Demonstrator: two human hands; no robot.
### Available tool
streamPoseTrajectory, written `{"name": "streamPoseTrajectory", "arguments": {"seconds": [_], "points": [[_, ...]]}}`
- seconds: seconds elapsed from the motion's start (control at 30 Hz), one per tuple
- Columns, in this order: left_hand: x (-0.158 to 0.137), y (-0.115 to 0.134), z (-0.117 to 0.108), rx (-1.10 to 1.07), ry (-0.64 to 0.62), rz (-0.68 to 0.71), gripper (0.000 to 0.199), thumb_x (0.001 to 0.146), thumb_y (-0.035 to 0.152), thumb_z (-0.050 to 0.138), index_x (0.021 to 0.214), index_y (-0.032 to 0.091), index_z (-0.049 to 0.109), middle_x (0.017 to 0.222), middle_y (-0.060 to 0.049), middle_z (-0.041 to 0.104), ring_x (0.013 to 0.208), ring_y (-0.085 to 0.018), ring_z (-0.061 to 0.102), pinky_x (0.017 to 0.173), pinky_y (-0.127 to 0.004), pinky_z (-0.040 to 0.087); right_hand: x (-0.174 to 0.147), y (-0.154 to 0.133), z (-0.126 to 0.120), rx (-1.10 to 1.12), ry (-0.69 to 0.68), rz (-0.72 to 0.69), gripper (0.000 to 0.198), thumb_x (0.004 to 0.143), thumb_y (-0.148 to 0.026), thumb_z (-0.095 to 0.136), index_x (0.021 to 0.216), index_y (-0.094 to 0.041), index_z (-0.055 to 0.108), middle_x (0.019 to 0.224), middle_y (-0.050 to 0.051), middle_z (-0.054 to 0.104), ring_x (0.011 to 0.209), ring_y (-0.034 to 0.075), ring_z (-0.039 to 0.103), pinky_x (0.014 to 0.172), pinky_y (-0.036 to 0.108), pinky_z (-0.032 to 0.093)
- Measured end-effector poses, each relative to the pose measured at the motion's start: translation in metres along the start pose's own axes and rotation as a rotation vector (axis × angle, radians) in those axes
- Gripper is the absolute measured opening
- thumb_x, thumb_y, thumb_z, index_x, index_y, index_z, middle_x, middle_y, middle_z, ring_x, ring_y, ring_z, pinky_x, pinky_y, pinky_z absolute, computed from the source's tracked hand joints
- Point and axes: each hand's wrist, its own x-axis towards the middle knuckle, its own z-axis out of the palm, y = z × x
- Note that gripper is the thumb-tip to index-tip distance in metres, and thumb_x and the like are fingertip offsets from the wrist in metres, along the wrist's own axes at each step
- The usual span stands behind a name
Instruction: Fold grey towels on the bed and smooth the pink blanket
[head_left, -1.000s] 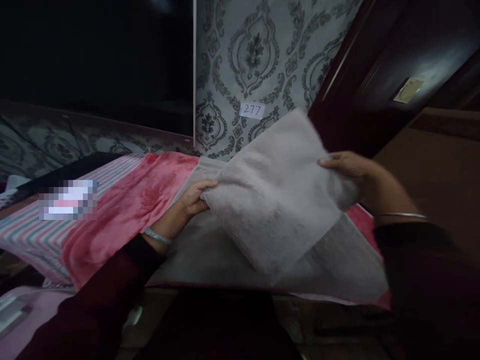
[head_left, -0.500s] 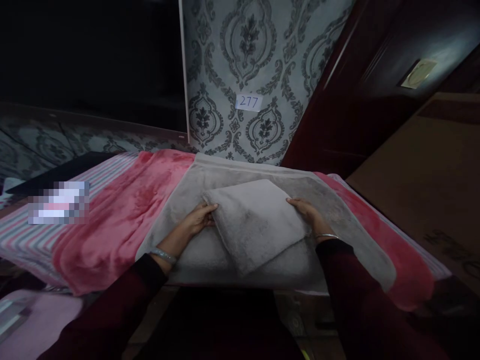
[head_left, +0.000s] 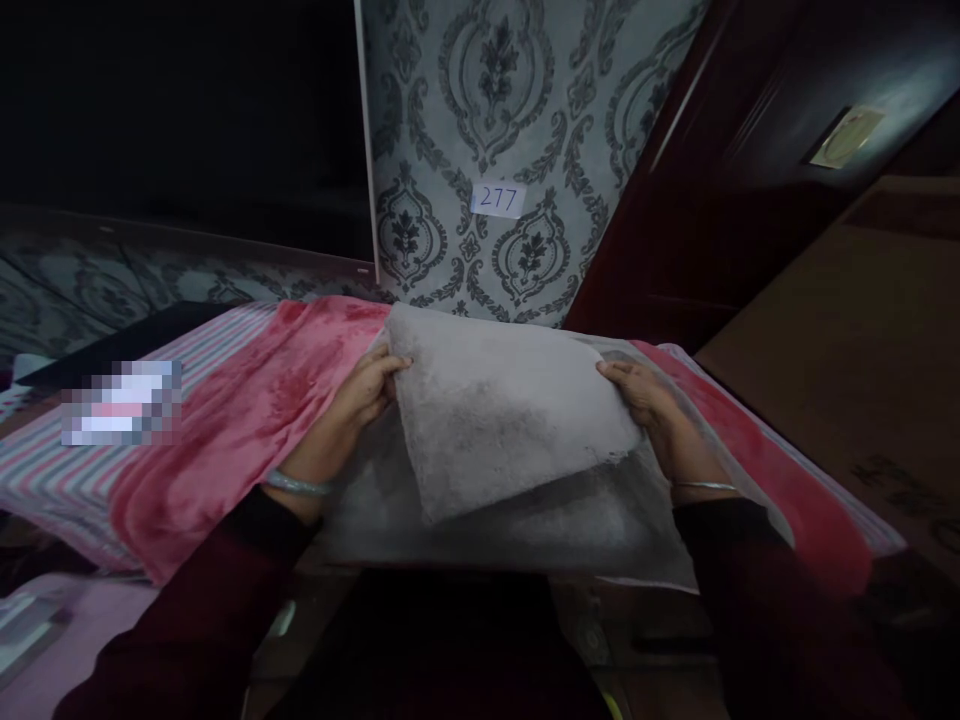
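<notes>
Pink blanket (head_left: 225, 430) at 9 o'clock over striped sheet (head_left: 45, 480); label "277" (head_left: 498, 198) at 12 o'clock on patterned wallpaper (head_left: 517, 110) — dark door (head_left: 720, 200) at 2 o'clock.

Grey fluffy towel (head_left: 502, 420), partly folded, top layer lifted, on pink blanket (head_left: 247, 410)

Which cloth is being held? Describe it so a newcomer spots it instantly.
Start at the patterned wall with the 277 label; below it lies a pink blanket on a striped sheet. The grey towel sits on it, pinched at its sides by the left hand and right hand: the only grey, fuzzy cloth.
</notes>
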Motion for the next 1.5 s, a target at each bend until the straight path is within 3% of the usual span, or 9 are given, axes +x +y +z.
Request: {"name": "streamPoseTrajectory", "arguments": {"seconds": [0.1, 0.2, 0.33, 0.5, 0.67, 0.83, 1.0, 1.27, 1.5], "points": [[0.012, -0.002, -0.017, 0.053, 0.063, -0.05, 0.031, 0.057, 0.012, 0.071, 0.088, 0.017, 0.068, 0.073, 0.001, 0.068, 0.066, -0.016, 0.064, 0.062, -0.025, 0.052, -0.013, 0.017, 0.022, -0.114, 0.007, 0.072, 0.027, 0.075, -0.048, 0.074, 0.075, -0.022, 0.066, 0.068, 0.004, 0.068, 0.063, 0.021, 0.063, 0.06, 0.032, 0.051], [0.013, -0.031, -0.032, 0.161, 0.221, -0.174, 0.025, 0.059, 0.01, 0.072, 0.083, 0.017, 0.067, 0.065, 0.0, 0.064, 0.068, -0.019, 0.064, 0.063, -0.027, 0.049, -0.028, 0.039, 0.046, -0.313, 0.015, 0.161, 0.021, 0.079, -0.039, 0.07, 0.071, -0.02, 0.066, 0.063, 0.004, 0.066, 0.06, 0.021, 0.062, 0.058, 0.031, 0.049], [0.006, -0.065, -0.045, 0.182, 0.327, -0.133, 0.028, 0.067, 0.013, 0.072, 0.095, 0.019, 0.069, 0.073, 0.0, 0.066, 0.077, -0.019, 0.065, 0.069, -0.026, 0.048, -0.029, 0.047, 0.056, -0.474, 0.03, 0.128, 0.019, 0.086, -0.03, 0.062, 0.071, -0.02, 0.067, 0.069, 0.004, 0.069, 0.071, 0.022, 0.066, 0.064, 0.029, 0.047], [0.008, -0.076, -0.05, 0.198, 0.352, -0.123, 0.032, 0.075, 0.015, 0.066, 0.106, 0.017, 0.07, 0.071, 0.001, 0.066, 0.066, -0.017, 0.059, 0.061, -0.026, 0.043, -0.011, 0.039, 0.066, -0.68, 0.075, 0.039, 0.016, 0.087, -0.031, 0.065, 0.088, -0.018, 0.075, 0.095, 0.014, 0.076, 0.098, 0.029, 0.069, 0.081, 0.032, 0.047], [0.008, -0.081, -0.051, 0.253, 0.329, -0.021, 0.033, 0.076, 0.013, 0.064, 0.108, 0.019, 0.069, 0.078, 0.002, 0.069, 0.076, -0.017, 0.062, 0.068, -0.025, 0.045, -0.016, 0.043, 0.086, -0.827, 0.15, -0.011, 0.037, 0.097, -0.038, 0.055, 0.116, -0.013, 0.073, 0.114, 0.021, 0.073, 0.105, 0.031, 0.069, 0.083, 0.035, 0.048], [0.006, -0.083, -0.053, 0.287, 0.348, -0.038, 0.022, 0.074, 0.016, 0.067, 0.096, 0.02, 0.065, 0.065, 0.005, 0.057, 0.063, -0.015, 0.052, 0.059, -0.024, 0.039, -0.026, 0.051, 0.091, -0.916, 0.279, -0.142, 0.039, 0.098, -0.035, 0.051, 0.127, -0.013, 0.067, 0.12, 0.02, 0.07, 0.107, 0.029, 0.068, 0.085, 0.034, 0.048], [0.004, -0.082, -0.053, 0.265, 0.341, -0.062, 0.011, 0.074, 0.017, 0.068, 0.079, 0.021, 0.059, 0.058, 0.006, 0.048, 0.054, -0.013, 0.044, 0.05, -0.023, 0.03, -0.022, 0.06, 0.087, -0.854, 0.301, -0.148, 0.035, 0.095, -0.038, 0.051, 0.114, -0.016, 0.07, 0.107, 0.016, 0.074, 0.096, 0.028, 0.068, 0.079, 0.034, 0.047], [-0.002, -0.078, -0.051, 0.275, 0.264, -0.066, 0.033, 0.077, 0.042, 0.077, 0.07, 0.021, 0.052, 0.06, 0.004, 0.048, 0.054, -0.012, 0.044, 0.05, -0.024, 0.033, -0.001, 0.059, 0.075, -0.651, 0.179, -0.01, 0.026, 0.086, -0.042, 0.058, 0.074, -0.02, 0.065, 0.07, 0.007, 0.066, 0.07, 0.024, 0.063, 0.063, 0.032, 0.043], [-0.003, -0.079, -0.05, 0.405, 0.239, 0.032, 0.031, 0.067, 0.023, 0.082, 0.061, 0.021, 0.051, 0.057, 0.005, 0.044, 0.058, -0.012, 0.04, 0.053, -0.024, 0.028, 0.007, 0.063, 0.075, -0.568, 0.271, 0.013, 0.02, 0.08, -0.036, 0.061, 0.066, -0.022, 0.063, 0.06, 0.005, 0.061, 0.066, 0.025, 0.06, 0.061, 0.033, 0.042]]}}
